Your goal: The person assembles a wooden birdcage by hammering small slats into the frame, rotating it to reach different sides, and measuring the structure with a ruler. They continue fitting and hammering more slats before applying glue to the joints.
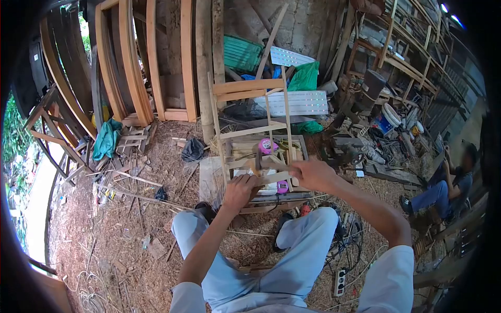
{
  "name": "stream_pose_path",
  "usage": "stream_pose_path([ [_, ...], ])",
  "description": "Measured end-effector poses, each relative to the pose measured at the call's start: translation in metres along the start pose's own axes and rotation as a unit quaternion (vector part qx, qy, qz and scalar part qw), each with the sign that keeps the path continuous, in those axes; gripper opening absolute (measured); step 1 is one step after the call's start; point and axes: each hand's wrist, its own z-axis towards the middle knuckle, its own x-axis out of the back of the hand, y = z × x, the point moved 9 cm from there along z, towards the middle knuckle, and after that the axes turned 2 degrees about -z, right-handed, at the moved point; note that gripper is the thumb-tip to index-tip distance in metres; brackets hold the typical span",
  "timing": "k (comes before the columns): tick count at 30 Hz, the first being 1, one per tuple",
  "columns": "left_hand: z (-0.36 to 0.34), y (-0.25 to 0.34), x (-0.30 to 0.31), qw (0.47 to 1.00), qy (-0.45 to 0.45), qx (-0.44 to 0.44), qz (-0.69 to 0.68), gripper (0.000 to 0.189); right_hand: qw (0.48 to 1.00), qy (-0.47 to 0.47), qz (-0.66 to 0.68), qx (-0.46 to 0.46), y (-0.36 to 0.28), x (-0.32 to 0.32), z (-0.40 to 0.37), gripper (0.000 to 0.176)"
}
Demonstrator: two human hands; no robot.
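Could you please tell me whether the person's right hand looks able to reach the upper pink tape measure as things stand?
Probably yes: the upper pink tape measure lies close by and mostly uncovered, but the right hand appears to grip a hammer, which it would likely have to release first.

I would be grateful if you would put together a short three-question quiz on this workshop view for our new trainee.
1. Fill in the blank: the right hand grips the handle of a ____.
2. True or false: the left hand rests on the person's lap.
3. Multiple choice: how many pink tape measures are visible? A) one B) two C) four

Key:
1. Hammer, somewhat blurred.
2. False; it is at a pale wooden strip in front of the knees.
3. B.
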Motion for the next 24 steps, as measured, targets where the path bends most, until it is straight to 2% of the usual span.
stream_pose_path([
  [2,-0.001,-0.003,-0.003,1.000,-0.007,0.001,0.024,0.031,1.000,-0.016,-0.019,0.006,-0.003,-0.003,0.001,0.028],
  [5,0.004,0.002,0.004,1.000,-0.013,0.004,0.002,0.031,1.000,0.001,0.025,-0.014,0.001,0.008,0.000,0.028],
  [8,0.005,0.002,0.004,1.000,-0.008,0.003,0.004,0.031,0.999,-0.030,-0.036,-0.006,0.002,-0.004,0.001,0.028],
  [11,0.005,0.000,0.005,1.000,-0.013,0.007,-0.007,0.031,1.000,0.019,0.015,0.012,0.002,0.006,0.003,0.029],
  [13,0.004,0.001,0.002,1.000,-0.009,0.001,-0.006,0.031,0.998,-0.047,-0.032,-0.012,0.005,-0.006,0.004,0.031],
  [17,0.002,0.000,0.002,1.000,-0.015,-0.001,-0.009,0.032,0.999,-0.027,0.017,-0.032,0.005,0.006,0.002,0.032],
  [19,0.002,0.002,0.001,1.000,-0.015,0.002,-0.008,0.033,0.997,-0.070,-0.026,-0.029,0.008,-0.009,0.005,0.033],
  [20,0.001,0.001,0.001,1.000,-0.018,0.002,-0.006,0.033,0.997,-0.069,-0.024,-0.029,0.008,-0.009,0.005,0.033],
  [22,0.002,-0.003,0.001,1.000,-0.027,0.004,-0.005,0.033,1.000,-0.004,0.006,-0.021,0.006,0.007,0.006,0.034],
  [24,0.001,-0.003,-0.002,0.999,-0.035,0.015,-0.007,0.033,0.999,-0.029,-0.007,-0.013,0.005,0.000,0.003,0.035],
])
